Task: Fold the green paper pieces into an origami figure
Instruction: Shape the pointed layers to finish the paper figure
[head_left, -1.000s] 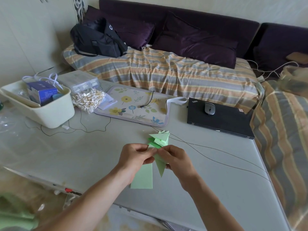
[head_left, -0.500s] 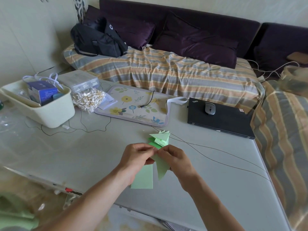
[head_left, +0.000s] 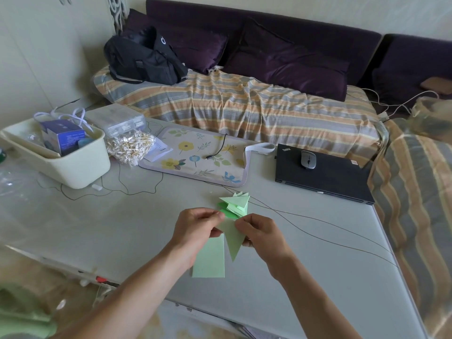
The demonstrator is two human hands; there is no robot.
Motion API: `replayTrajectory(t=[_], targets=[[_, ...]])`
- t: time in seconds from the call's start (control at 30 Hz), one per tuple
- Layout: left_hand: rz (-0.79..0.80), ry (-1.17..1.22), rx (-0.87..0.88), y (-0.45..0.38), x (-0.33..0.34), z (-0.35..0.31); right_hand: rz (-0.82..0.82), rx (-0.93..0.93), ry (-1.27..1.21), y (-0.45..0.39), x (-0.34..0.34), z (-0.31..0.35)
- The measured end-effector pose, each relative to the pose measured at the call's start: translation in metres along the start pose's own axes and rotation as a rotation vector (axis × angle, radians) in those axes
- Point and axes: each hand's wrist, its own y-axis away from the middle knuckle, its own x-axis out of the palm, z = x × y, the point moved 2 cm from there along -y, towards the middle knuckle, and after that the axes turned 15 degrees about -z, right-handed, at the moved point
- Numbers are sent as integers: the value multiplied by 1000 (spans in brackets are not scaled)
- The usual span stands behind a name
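Observation:
Both hands hold one pale green folded paper piece (head_left: 232, 238) just above the table, its point hanging down toward me. My left hand (head_left: 195, 228) pinches its upper left edge and my right hand (head_left: 261, 233) pinches its upper right edge. A flat pale green paper sheet (head_left: 211, 260) lies on the table under my left hand, partly hidden by it. Just beyond my fingers sits a pile of folded green pieces (head_left: 236, 204), pale triangles over darker green ones.
A cream bin (head_left: 73, 165) stands at the left, with a bag of small sticks (head_left: 129, 148) beside it. A floral mat (head_left: 195, 157) lies behind the pile. A black laptop (head_left: 325, 177) with a mouse (head_left: 308, 159) sits at the right. Thin cables (head_left: 318, 231) cross the table.
The held piece has been turned slightly between my fingers and its hanging point looks longer. Both hands stay in nearly the same place.

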Motion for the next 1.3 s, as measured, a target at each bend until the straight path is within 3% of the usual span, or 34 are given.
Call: replayTrajectory(t=[0.43, 0.73, 0.9, 1.07, 1.17, 1.3], targets=[[-25, -15, 28, -5, 0, 4, -61, 18, -12, 2, -4, 4], [24, -47, 89, -3, 0, 6, 0, -7, -18, 3, -2, 4], [-135, -248, 306, -3, -4, 3, -74, -57, 59, 0, -3, 2], [-142, -297, 373, -1, -5, 2, -87, -84, 70, -1, -2, 0], [-108, -265, 343, -1, -3, 4, -84, -80, 55, -1, -1, 0], [18, -33, 106, 0, 2, 8, -68, -62, 22, -1, -1, -1]])
